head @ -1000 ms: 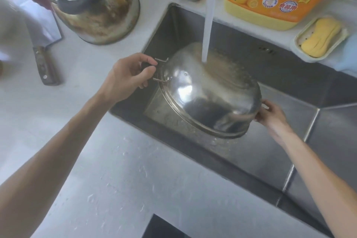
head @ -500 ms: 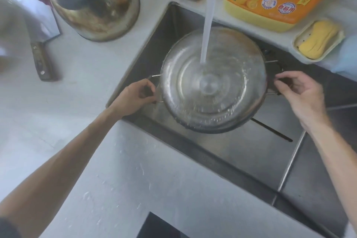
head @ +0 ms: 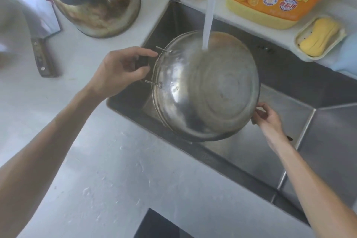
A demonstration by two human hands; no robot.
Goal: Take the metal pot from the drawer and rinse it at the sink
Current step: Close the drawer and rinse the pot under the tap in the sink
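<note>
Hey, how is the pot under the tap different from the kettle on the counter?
The pot is held tipped over the sink by the left hand and right hand, its base toward the camera; the kettle stands upright, untouched. Running water hits the pot, not the kettle. The kettle's side is brown-stained; the pot's looks mostly clean. Both are shiny metal.

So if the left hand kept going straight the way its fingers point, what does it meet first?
The left hand points right, at the metal pot. It would likely meet the pot's rim and side wall first, just past the handle it grips.
</note>
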